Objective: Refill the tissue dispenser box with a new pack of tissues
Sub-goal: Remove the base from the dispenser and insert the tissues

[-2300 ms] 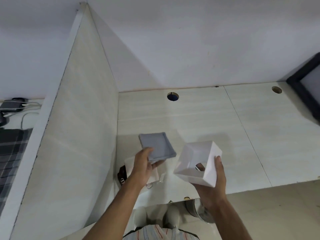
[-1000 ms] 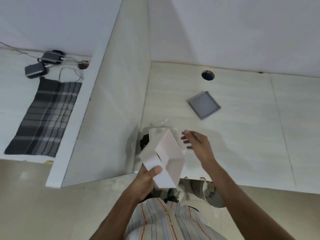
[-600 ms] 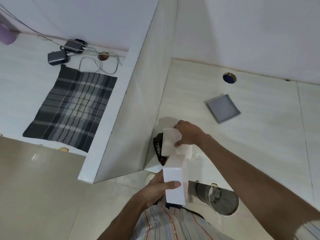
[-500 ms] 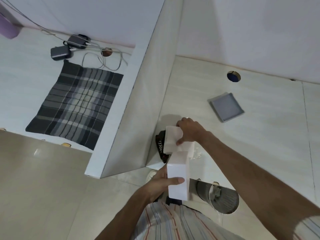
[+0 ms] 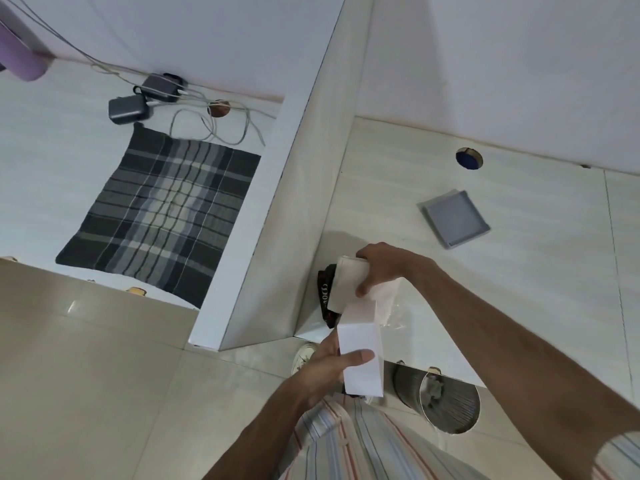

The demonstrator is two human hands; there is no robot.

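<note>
— What's changed on your side just now?

— A moment ago my right hand point(image 5: 384, 268) was only reaching toward the corner; now it is clamped on the white block-shaped pack of tissues point(image 5: 348, 284) where it sits on the pale wood-grain desk point(image 5: 519, 271), against the divider panel point(image 5: 311, 202). My left hand point(image 5: 329, 370) has brought the white square plastic dispenser box point(image 5: 360, 355) in low, its far end touching the pack. The grey square lid point(image 5: 453, 223) I was holding earlier lies well apart on the desk.

— So where does that leave the refill?

— The box is open and the pack is in my grip, so I judge loading comes next; the lid goes on afterwards.

— Anything you can't make out?

— Which way the box's open side faces; I see only plain white walls. The dark object with lettering point(image 5: 325, 292) behind the pack is half hidden and I can't name it. There's crinkled clear wrap point(image 5: 394, 317) beside the pack, but whether the pack is still wrapped I cannot tell.
</note>
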